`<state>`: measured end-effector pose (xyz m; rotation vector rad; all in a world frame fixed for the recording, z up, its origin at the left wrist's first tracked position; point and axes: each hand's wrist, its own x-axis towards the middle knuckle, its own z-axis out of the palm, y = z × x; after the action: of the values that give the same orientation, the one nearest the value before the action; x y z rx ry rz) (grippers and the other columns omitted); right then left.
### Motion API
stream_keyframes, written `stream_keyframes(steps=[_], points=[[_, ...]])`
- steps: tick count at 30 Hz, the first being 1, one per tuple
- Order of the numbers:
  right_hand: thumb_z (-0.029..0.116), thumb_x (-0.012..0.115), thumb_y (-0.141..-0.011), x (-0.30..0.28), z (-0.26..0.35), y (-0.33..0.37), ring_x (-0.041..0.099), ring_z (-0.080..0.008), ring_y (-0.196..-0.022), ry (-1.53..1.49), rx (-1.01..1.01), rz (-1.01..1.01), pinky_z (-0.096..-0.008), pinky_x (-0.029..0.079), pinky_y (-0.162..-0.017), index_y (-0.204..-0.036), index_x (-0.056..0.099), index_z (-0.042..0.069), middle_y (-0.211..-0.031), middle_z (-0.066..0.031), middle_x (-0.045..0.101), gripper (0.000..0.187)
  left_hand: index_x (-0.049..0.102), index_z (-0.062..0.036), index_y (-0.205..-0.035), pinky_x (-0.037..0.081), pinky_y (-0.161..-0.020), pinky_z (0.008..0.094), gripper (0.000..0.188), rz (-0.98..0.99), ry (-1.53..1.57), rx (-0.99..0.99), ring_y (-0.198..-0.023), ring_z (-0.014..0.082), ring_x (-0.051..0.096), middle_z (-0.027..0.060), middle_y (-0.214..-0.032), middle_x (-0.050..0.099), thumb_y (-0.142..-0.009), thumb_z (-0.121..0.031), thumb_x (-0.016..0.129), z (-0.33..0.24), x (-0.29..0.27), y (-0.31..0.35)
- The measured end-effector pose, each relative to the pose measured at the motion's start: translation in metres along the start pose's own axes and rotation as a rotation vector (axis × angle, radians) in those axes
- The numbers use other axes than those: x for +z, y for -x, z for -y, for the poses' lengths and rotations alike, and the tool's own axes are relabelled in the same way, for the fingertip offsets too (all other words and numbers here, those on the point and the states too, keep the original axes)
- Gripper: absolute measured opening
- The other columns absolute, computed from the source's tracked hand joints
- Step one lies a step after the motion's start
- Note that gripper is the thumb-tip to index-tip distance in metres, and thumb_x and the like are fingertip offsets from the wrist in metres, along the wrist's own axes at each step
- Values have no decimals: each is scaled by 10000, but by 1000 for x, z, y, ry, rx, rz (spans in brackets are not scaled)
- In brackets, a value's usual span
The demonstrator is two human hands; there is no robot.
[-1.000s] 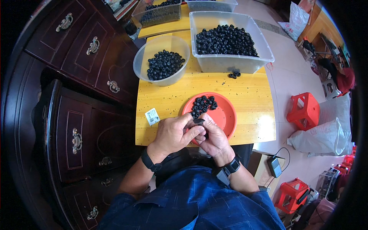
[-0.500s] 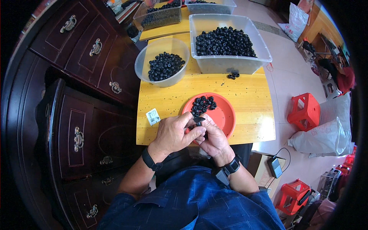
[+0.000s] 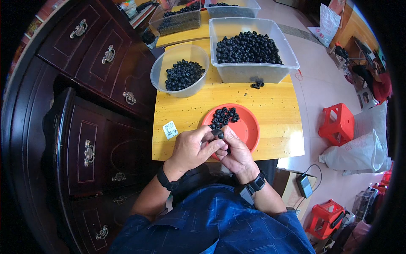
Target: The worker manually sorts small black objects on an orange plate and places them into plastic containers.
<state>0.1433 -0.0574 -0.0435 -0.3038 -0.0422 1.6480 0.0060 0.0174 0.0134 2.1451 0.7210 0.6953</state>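
Little has shifted since a second ago: both hands stay pressed together at the red plate (image 3: pixel 245 127)'s near rim, left hand (image 3: pixel 192 148) and right hand (image 3: pixel 234 150) each with grip clamped on one small black bead (image 3: pixel 220 133), the bead heap (image 3: pixel 224 117) just beyond.

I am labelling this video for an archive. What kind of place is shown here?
Probably a home or small workshop used for hand assembly. A yellow wooden table beside a dark carved cabinet holds a clear bin of small black parts, and both hands work over a red plate.
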Motion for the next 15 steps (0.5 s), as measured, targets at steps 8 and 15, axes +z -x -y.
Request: stream_keyframes(steps=[8, 15], points=[[262, 589, -995, 4, 0, -3, 452, -25, -629, 85, 7, -4, -158, 378, -512, -933, 563, 122, -860, 40, 573, 155, 596, 18, -913, 387, -549, 246, 178, -14, 164, -119, -608, 53, 458, 16, -661, 528, -890, -116, 711, -11, -4, -5], [256, 567, -1007, -3, -1, -3, 446, -20, -626, 154, -28, -35, -160, 392, -512, -939, 566, 127, -828, 48, 561, 146, 543, -5, -832, 416, -586, 250, 200, -52, 381, -220, -653, 51, 478, 1, -692, 541, -909, -115, 691, 2, 10, -3]])
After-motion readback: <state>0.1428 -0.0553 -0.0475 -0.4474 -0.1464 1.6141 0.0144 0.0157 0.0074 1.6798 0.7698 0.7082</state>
